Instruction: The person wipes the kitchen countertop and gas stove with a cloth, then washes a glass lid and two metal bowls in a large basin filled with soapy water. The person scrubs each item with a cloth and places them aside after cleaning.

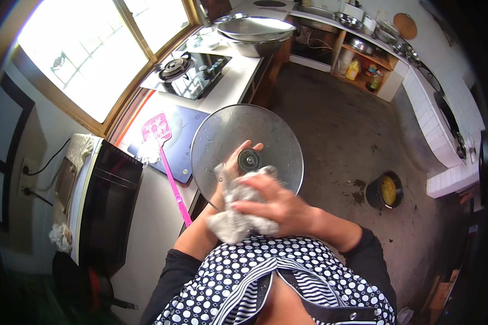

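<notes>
A round glass pan lid [276, 134] with a metal rim is held out before my body. Under the glass, my left hand [232, 162] supports it around the dark round knob [249, 160], which shows through the pane. My right hand [270, 203] presses a crumpled pale grey cloth [236, 217] against the near part of the lid; the fingers are slightly blurred. Part of my left hand is hidden by the cloth.
Left of the lid, a pink fly swatter [171, 170] lies across a blue-grey board [187, 122] on the counter. Beyond stand a gas hob [199, 75] and large metal basins [256, 36]. A black bucket [373, 191] holding yellowish contents stands on the floor at right.
</notes>
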A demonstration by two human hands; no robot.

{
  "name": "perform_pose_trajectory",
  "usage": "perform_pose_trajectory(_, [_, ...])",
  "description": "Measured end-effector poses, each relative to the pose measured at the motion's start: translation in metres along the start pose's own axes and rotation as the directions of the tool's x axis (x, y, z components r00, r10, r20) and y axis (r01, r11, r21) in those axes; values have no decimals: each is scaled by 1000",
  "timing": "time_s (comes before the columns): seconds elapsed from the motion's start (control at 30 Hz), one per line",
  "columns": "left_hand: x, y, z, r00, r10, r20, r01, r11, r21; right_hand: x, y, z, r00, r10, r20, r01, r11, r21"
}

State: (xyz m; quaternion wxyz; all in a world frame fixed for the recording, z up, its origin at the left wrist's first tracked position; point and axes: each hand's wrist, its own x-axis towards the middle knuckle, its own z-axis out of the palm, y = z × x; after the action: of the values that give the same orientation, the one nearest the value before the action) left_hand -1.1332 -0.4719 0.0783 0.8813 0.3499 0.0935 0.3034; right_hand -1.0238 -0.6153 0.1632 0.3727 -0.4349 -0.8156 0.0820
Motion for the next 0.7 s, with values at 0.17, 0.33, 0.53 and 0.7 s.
perform_pose_trajectory(0.17, [-9,-8,6,986,116,121,-102,988,-114,47,31,39,961,-230,-153,227,973,-38])
perform_pose_trajectory(0.33, [-12,13,-3,998,51,-25,-55,962,-266,79,72,9,949,-67,-309,-79,896,-437])
perform_pose_trajectory(0.53, [-15,35,-8,995,45,-86,-64,972,-226,36,58,18,915,145,-376,-333,797,-504])
perform_pose_trajectory(0.7, [-13,30,-9,961,114,-253,-118,993,0,-12,15,79,926,332,-181,-345,938,-45])
